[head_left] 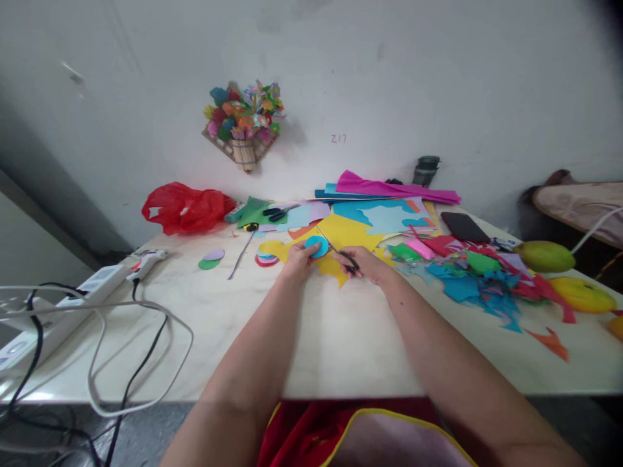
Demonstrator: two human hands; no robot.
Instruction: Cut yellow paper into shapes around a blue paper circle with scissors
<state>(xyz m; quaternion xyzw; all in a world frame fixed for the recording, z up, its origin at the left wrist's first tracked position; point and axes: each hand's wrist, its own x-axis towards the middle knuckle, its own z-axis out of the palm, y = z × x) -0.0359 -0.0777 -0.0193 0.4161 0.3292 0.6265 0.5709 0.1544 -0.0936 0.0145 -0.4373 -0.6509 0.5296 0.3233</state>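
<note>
My left hand pinches a blue paper circle against a yellow paper sheet with ragged cut edges. In my right hand are black-handled scissors, their blades reaching toward the blue circle's right edge. Whether the blades are biting into the yellow paper I cannot tell. Just left of my left hand sits a small pile of coloured paper circles. Farther left lie a purple circle and a green circle, one overlapping the other.
Paper scraps spread across the right, near a dark phone and mangoes. A red plastic bag, a second pair of scissors and rolled paper lie at the back. A power strip with looping cables occupies the left.
</note>
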